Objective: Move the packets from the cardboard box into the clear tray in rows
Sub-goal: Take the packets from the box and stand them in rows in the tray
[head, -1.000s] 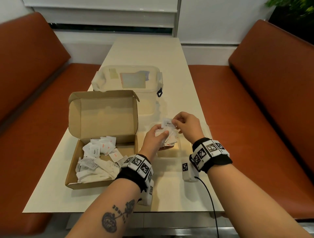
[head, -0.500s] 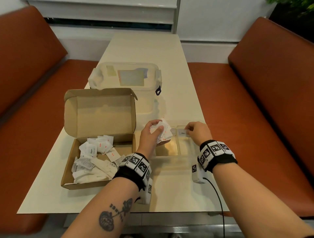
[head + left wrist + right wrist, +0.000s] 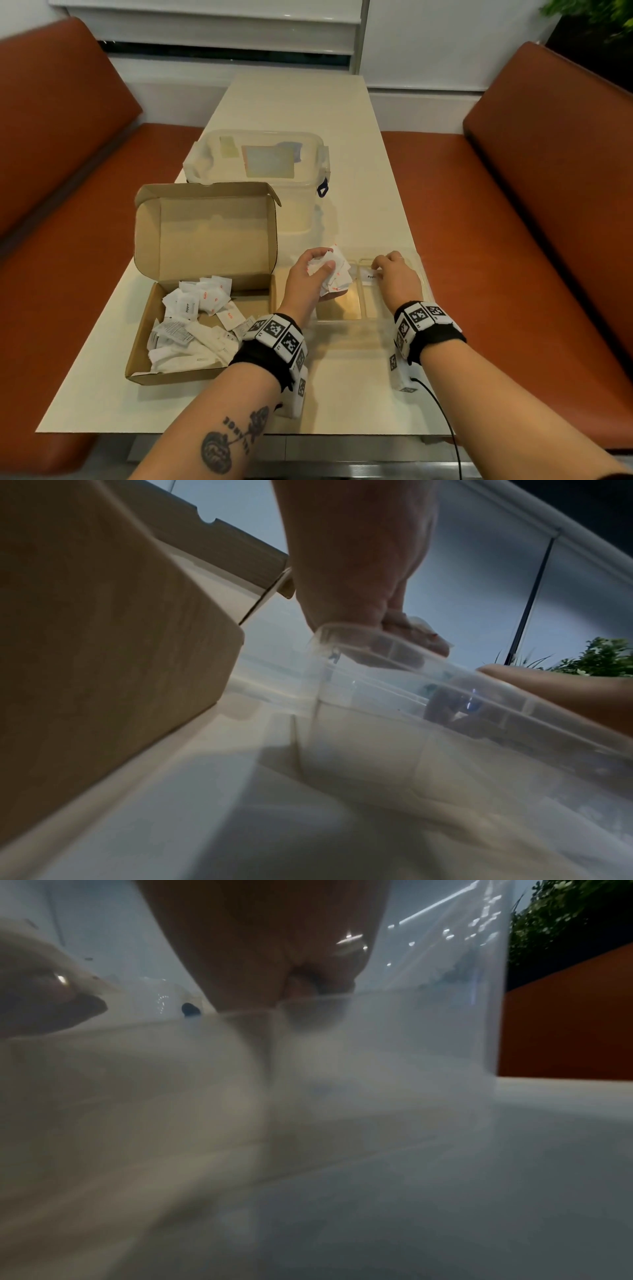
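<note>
The open cardboard box (image 3: 147,318) at the left of the table holds several loose white packets (image 3: 202,301). To its right lies the clear tray (image 3: 342,308), divided into compartments. My left hand (image 3: 313,274) hovers over the tray's left part and grips a bunch of white packets (image 3: 337,274). My right hand (image 3: 394,274) reaches into a right compartment, its fingers on a single white packet (image 3: 368,277) at the far end. The wrist views are blurred: the left wrist view shows the tray's rim (image 3: 394,653) and the box wall (image 3: 103,642).
A lidded clear plastic container (image 3: 260,161) stands behind the box. Orange bench seats (image 3: 513,222) flank the cream table (image 3: 301,102). A black cable (image 3: 442,411) trails from my right wrist over the table's near edge.
My right hand took one packet from the bunch and carried it right and down into the tray. My left hand lifted slightly away with the remaining bunch.
</note>
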`<state>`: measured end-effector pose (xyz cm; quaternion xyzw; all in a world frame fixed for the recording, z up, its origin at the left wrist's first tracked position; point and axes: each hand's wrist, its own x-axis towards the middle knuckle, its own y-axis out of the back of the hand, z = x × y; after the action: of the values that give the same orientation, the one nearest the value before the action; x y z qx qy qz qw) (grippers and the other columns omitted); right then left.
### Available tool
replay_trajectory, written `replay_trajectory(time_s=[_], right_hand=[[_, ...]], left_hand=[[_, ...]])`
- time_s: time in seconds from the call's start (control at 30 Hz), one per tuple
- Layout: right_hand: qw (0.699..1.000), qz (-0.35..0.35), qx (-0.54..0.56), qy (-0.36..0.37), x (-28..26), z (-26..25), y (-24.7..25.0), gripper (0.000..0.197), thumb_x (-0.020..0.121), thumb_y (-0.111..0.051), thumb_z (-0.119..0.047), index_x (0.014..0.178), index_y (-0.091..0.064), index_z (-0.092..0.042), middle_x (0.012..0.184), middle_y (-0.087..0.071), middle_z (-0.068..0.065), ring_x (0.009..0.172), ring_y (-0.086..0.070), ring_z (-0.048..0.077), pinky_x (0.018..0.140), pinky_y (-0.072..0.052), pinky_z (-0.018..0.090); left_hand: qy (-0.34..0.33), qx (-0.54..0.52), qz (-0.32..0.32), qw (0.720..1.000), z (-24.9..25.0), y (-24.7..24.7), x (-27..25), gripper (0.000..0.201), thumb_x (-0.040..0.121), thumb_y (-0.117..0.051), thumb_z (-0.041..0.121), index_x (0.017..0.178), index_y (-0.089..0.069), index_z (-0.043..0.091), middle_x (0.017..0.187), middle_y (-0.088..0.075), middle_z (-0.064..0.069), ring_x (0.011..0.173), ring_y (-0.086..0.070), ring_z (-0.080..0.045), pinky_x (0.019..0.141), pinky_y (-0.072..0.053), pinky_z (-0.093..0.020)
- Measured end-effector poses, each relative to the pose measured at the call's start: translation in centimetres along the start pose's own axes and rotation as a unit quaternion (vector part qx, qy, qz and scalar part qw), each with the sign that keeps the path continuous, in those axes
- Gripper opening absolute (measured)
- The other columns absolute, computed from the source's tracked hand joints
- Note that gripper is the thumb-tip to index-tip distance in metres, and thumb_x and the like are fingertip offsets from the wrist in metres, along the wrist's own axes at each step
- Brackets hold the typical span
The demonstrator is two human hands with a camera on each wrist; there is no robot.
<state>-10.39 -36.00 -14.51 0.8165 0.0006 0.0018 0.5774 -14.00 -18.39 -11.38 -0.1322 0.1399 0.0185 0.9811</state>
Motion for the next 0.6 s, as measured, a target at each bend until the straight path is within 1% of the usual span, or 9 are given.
replay_trajectory(time_s=[0.1, 0.2, 0.27, 0.33, 0.43, 0.6], right_hand=[[1.0, 0.006, -0.01, 0.003, -0.03, -0.15, 0.02, 0.017, 0.091, -0.046, -0.001, 0.105, -0.054, -0.007, 0.111, -0.05, 0.011, 0.081, -0.056, 0.03, 0.063, -0.044, 0.031], [1.0, 0.019, -0.024, 0.002, -0.09, -0.31, -0.05, 0.018, 0.088, -0.045, 0.003, 0.103, -0.05, -0.006, 0.106, -0.048, 0.011, 0.069, -0.047, 0.026, 0.057, -0.037, 0.031], [1.0, 0.018, -0.021, 0.007, -0.18, -0.29, -0.07, 0.016, 0.087, -0.045, 0.003, 0.098, -0.051, -0.006, 0.104, -0.048, 0.01, 0.066, -0.045, 0.026, 0.055, -0.034, 0.029], [0.999, 0.006, -0.026, 0.017, -0.24, -0.18, -0.1, 0.015, 0.086, -0.046, 0.002, 0.094, -0.055, -0.007, 0.102, -0.048, 0.009, 0.068, -0.049, 0.027, 0.055, -0.032, 0.027], [0.998, -0.022, -0.053, 0.031, -0.31, -0.06, -0.28, 0.019, 0.085, -0.047, 0.001, 0.092, -0.06, -0.011, 0.103, -0.05, 0.005, 0.076, -0.056, 0.026, 0.057, -0.034, 0.026], [0.995, -0.034, -0.085, 0.036, -0.1, -0.03, -0.4, 0.021, 0.091, -0.048, -0.008, 0.098, -0.067, -0.014, 0.106, -0.055, 0.004, 0.082, -0.061, 0.025, 0.061, -0.038, 0.025]], left_hand=[[0.0, 0.003, -0.003, 1.0, -0.06, 0.01, 0.03, 0.019, 0.094, -0.057, 0.008, 0.11, -0.058, 0.017, 0.128, -0.053, -0.017, 0.094, -0.064, -0.025, 0.064, -0.061, -0.034], [0.0, 0.003, -0.004, 1.0, -0.09, 0.01, 0.12, 0.018, 0.094, -0.057, 0.008, 0.109, -0.058, 0.017, 0.127, -0.053, -0.016, 0.095, -0.064, -0.025, 0.061, -0.06, -0.032], [0.001, 0.003, -0.002, 1.0, -0.12, 0.02, 0.19, 0.019, 0.094, -0.057, 0.008, 0.11, -0.059, 0.018, 0.127, -0.053, -0.016, 0.095, -0.064, -0.025, 0.06, -0.06, -0.031], [0.003, 0.005, 0.002, 1.0, -0.16, -0.02, 0.31, 0.02, 0.093, -0.057, 0.007, 0.11, -0.059, 0.018, 0.128, -0.052, -0.016, 0.098, -0.063, -0.027, 0.06, -0.059, -0.031], [0.002, 0.005, 0.003, 1.0, -0.22, -0.08, 0.46, 0.02, 0.093, -0.058, 0.007, 0.11, -0.059, 0.017, 0.128, -0.052, -0.016, 0.101, -0.063, -0.03, 0.061, -0.06, -0.033], [0.003, 0.002, -0.001, 1.0, -0.22, -0.05, 0.49, 0.018, 0.093, -0.058, 0.007, 0.104, -0.06, 0.021, 0.129, -0.052, -0.018, 0.103, -0.063, -0.031, 0.064, -0.061, -0.036]])
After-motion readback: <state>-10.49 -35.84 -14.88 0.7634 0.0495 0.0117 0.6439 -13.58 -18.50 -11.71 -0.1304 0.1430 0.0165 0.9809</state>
